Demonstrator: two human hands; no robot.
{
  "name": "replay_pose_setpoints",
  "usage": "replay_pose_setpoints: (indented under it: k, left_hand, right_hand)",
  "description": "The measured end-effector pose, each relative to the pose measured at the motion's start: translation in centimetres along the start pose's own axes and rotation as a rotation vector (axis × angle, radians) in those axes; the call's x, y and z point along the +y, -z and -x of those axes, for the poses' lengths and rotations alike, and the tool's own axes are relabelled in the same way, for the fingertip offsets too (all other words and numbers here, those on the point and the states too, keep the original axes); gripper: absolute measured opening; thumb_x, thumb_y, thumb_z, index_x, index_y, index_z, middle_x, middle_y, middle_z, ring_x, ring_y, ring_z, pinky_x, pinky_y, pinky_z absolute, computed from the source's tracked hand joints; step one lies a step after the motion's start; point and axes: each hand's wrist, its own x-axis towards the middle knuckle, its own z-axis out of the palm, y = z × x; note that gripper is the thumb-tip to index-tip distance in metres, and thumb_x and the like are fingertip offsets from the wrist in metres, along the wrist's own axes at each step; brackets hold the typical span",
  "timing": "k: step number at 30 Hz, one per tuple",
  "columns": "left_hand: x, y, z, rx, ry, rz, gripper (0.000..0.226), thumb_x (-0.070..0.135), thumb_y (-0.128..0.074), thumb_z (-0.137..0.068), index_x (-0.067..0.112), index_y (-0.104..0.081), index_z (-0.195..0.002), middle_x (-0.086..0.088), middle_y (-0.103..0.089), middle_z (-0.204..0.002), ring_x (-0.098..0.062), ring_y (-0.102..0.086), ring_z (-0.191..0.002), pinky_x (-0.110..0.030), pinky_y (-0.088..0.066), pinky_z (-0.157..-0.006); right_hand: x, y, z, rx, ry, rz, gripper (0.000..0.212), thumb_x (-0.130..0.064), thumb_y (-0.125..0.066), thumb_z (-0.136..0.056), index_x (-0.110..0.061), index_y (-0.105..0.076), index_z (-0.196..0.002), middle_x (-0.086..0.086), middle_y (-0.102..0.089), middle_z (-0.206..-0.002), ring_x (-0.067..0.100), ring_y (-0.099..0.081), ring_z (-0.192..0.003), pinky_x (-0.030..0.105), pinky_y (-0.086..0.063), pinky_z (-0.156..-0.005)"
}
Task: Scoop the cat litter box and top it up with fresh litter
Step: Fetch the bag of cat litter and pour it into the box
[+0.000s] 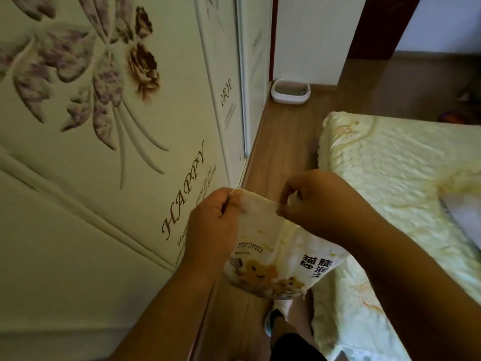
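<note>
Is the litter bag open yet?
Cannot tell. Both hands, left and right, pinch the bag top and pull it apart; no opening shows.

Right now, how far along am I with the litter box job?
Early on. Done: the bag of bentonite cat litter is fetched. In hand: your left hand and right hand pinch its top edge, apparently pulling it open. Left: the litter box sits far off on the floor by the wall; whether it's scooped can't be told, and nothing's poured.

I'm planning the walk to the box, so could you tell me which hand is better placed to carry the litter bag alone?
Probably the left hand: its fingers grip the litter bag at its top corner, while the right hand only pinches the top edge.
</note>
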Motion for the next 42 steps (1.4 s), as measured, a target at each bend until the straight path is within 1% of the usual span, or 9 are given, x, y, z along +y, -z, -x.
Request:
replay_pose_setpoints:
  k: [4, 12, 15, 18, 22, 28, 33, 38, 42]
  left_hand:
    - [0.1, -2.1, -4.5, -0.012, 0.006, -0.022, 0.03, 0.044, -0.047, -0.103, 0.031, -0.067, -0.083, 0.011, -0.064, -0.07, -0.002, -0.058, -0.064, -0.013, -0.045, -0.052]
    - [1.2, -8.0, -14.3, -0.027, 0.05, -0.029, 0.029, 0.043, -0.047, -0.102, 0.032, -0.068, -0.085, 0.013, -0.062, -0.068, -0.003, -0.058, -0.062, -0.017, -0.046, -0.055]
    - [2.2, -10.1, -17.8, -0.005, 0.056, -0.019, 0.028, 0.042, -0.048, -0.102, 0.031, -0.068, -0.088, 0.01, -0.063, -0.07, -0.003, -0.059, -0.065, -0.019, -0.045, -0.058]
    - [3.0, -11.7, -21.3, -0.007, 0.035, -0.017, 0.03, 0.042, -0.048, -0.103, 0.029, -0.067, -0.084, 0.008, -0.064, -0.069, -0.004, -0.06, -0.065, -0.016, -0.046, -0.053]
    - [5.0, -13.8, -26.8, -0.033, 0.0, 0.053, 0.029, 0.043, -0.049, -0.102, 0.03, -0.068, -0.084, 0.01, -0.068, -0.074, -0.005, -0.064, -0.067, -0.026, -0.055, -0.058]
    - [7.4, -18.4, -37.1, -0.121, -0.083, 0.107, 0.031, 0.042, -0.051, -0.102, 0.029, -0.069, -0.081, 0.013, -0.064, -0.068, -0.001, -0.06, -0.066, -0.011, -0.044, -0.054]
    - [9.1, -22.6, -45.5, -0.248, -0.157, 0.098, 0.03, 0.043, -0.049, -0.102, 0.031, -0.068, -0.082, 0.007, -0.065, -0.07, -0.004, -0.062, -0.068, -0.019, -0.047, -0.057]
    - [11.6, -25.9, -52.4, -0.361, -0.199, 0.119, 0.024, 0.04, -0.051, -0.102, 0.038, -0.066, -0.083, 0.008, -0.067, -0.075, -0.003, -0.062, -0.071, -0.024, -0.051, -0.064]
    - [12.8, -28.2, -56.2, -0.406, -0.216, 0.144, 0.023, 0.037, -0.052, -0.102, 0.037, -0.067, -0.084, 0.009, -0.068, -0.076, 0.001, -0.062, -0.074, -0.015, -0.049, -0.062]
  right_hand:
    - [2.2, 0.4, -5.0, -0.011, -0.026, 0.0, 0.01, -0.036, -0.073, -0.085, -0.026, -0.074, -0.086, -0.007, -0.065, -0.075, 0.009, -0.061, -0.069, 0.027, -0.054, -0.06]
    - [7.3, 2.8, -15.0, -0.111, -0.011, -0.003, 0.008, -0.036, -0.071, -0.087, -0.028, -0.07, -0.085, -0.01, -0.06, -0.074, 0.004, -0.058, -0.068, 0.017, -0.037, -0.05]
    - [9.1, 4.2, -18.6, -0.126, -0.008, 0.013, 0.014, -0.037, -0.071, -0.087, -0.025, -0.067, -0.081, -0.01, -0.06, -0.073, 0.005, -0.059, -0.067, 0.02, -0.045, -0.052]
    - [10.5, 5.7, -21.8, -0.1, -0.029, 0.027, 0.018, -0.038, -0.072, -0.085, -0.021, -0.073, -0.083, -0.004, -0.066, -0.072, 0.012, -0.063, -0.067, 0.031, -0.058, -0.061]
    - [12.5, 8.7, -26.0, -0.038, -0.066, 0.019, 0.013, -0.036, -0.071, -0.086, -0.025, -0.074, -0.082, -0.005, -0.068, -0.074, 0.012, -0.064, -0.069, 0.033, -0.059, -0.065]
    - [15.9, 12.6, -33.2, 0.045, -0.167, 0.027, 0.011, -0.035, -0.071, -0.087, -0.025, -0.074, -0.087, -0.006, -0.065, -0.078, 0.009, -0.06, -0.071, 0.021, -0.046, -0.057]
    - [18.2, 15.0, -38.4, 0.075, -0.289, 0.042, 0.015, -0.04, -0.069, -0.089, -0.029, -0.074, -0.098, -0.009, -0.066, -0.089, 0.004, -0.054, -0.072, 0.011, -0.037, -0.054]
    - [20.4, 16.6, -43.0, 0.139, -0.419, -0.004, 0.014, -0.041, -0.069, -0.088, -0.032, -0.074, -0.097, -0.011, -0.065, -0.088, 0.005, -0.058, -0.076, 0.016, -0.044, -0.06]
    - [22.4, 18.1, -46.2, 0.134, -0.458, -0.027, 0.011, -0.04, -0.07, -0.087, -0.032, -0.074, -0.094, -0.01, -0.065, -0.086, 0.005, -0.058, -0.075, 0.018, -0.045, -0.06]
